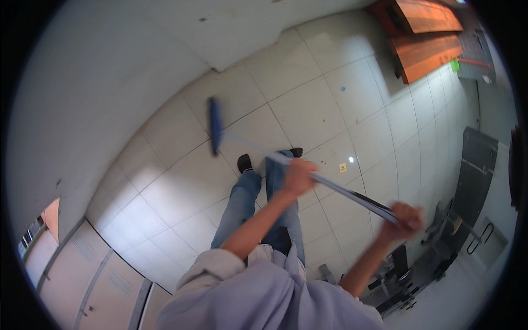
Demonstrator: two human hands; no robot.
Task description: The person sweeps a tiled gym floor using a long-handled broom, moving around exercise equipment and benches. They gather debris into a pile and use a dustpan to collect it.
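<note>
Both my hands grip the long pale handle (350, 196) of a push broom, held slanting across my body. My left hand (301, 177) is closed around its middle, above my legs. Higher up, near the handle's end, my right hand (404, 222) is closed on it and slightly blurred. The broom's blue head (214, 126) with dark bristles is at floor level, left of my feet, and motion blurs it. On the tiled floor (301, 111) lie a small yellow paper piece (342, 167), a small blue round object (343, 88) and dark specks of debris.
A pale wall (136, 62) runs along the left and far side. Orange-brown wooden furniture (429, 57) stands at the far right. Pale metal lockers (99, 276) are at lower left. Dark furniture or equipment with metal parts (400, 268) lines the right.
</note>
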